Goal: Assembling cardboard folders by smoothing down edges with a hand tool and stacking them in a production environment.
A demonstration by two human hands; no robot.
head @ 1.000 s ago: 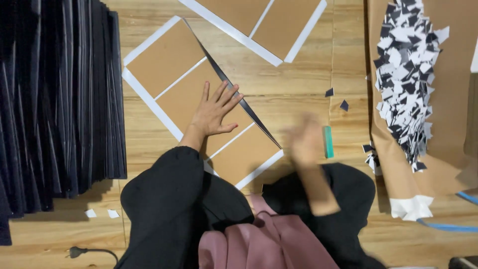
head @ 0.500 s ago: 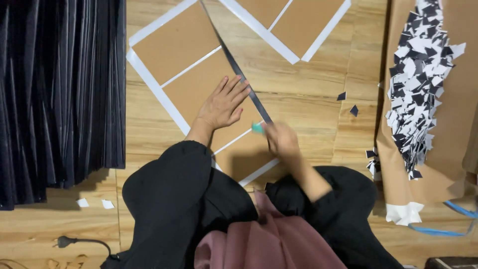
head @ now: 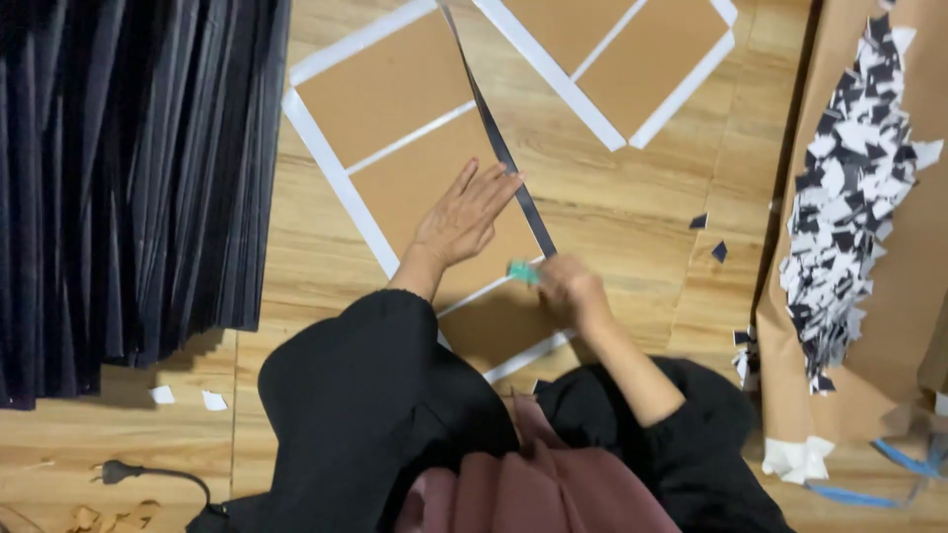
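The left hand [head: 462, 219] is laid flat and open, palm down, on a brown cardboard panel [head: 425, 148] edged and crossed with white tape. Its fingers are spread and pointed toward the far right, and their tips are seen to reach a narrow dark strip [head: 504, 153] that runs diagonally along the panel's right edge. The right hand [head: 570, 291] is closed around a small teal tool [head: 522, 272], whose tip is placed at the near end of the dark strip, just beside the left wrist. What kind of tool it is cannot be made out, since most of it is hidden in the fist and the hand is slightly blurred.

The near corner of the panel is covered by the black sleeves [head: 375, 395] and a maroon garment [head: 533, 484] of the person. A second taped cardboard panel [head: 632, 49] is seen farther off to the right, cut off by the top edge. At the left, a stack of dark pleated fabric [head: 128, 168] is spread over the wooden floor [head: 632, 197], its far and left parts out of view. At the right, a sheet of brown paper [head: 889, 345] is loaded with a heap of black and white scraps [head: 839, 217]; a few stray scraps are scattered near it. A black power plug [head: 114, 472] with its cord is seen at the near left.
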